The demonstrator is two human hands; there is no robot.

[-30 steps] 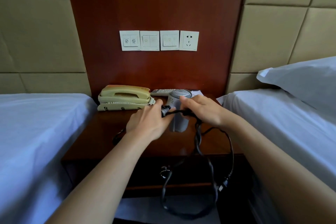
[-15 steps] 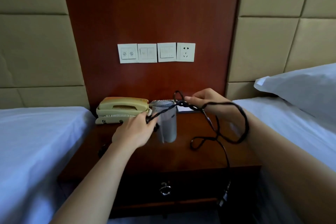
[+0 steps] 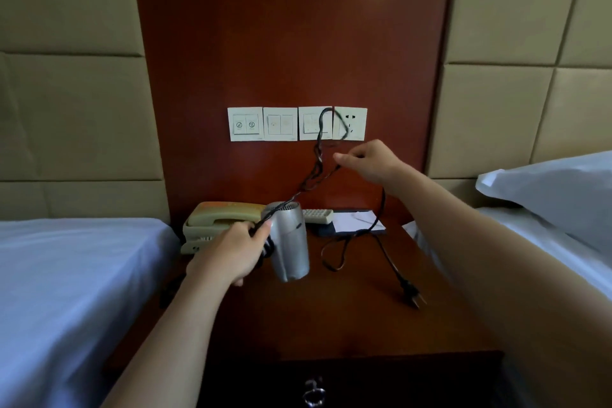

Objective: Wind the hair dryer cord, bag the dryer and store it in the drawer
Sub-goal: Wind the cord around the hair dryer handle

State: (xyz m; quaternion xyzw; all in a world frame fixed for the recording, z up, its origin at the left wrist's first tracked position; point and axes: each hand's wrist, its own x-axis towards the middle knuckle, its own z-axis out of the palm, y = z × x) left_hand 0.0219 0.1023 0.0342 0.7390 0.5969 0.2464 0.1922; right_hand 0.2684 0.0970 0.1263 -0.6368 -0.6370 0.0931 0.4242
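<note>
Right of the beige telephone (image 3: pixel 218 219), the left hand (image 3: pixel 231 252) kept its grip closed round the handle end of the silver hair dryer (image 3: pixel 291 242), nozzle down over the dark wooden counter (image 3: pixel 331 318). The right hand (image 3: pixel 367 162), its grip pinching the twisted black cord (image 3: pixel 318 162), had risen from dryer height to the wall switches, drawing up the slack. The plug (image 3: pixel 412 291) now lay on the counter instead of dangling before the drawer (image 3: pixel 364 381), so winding looked ready to begin.
</note>
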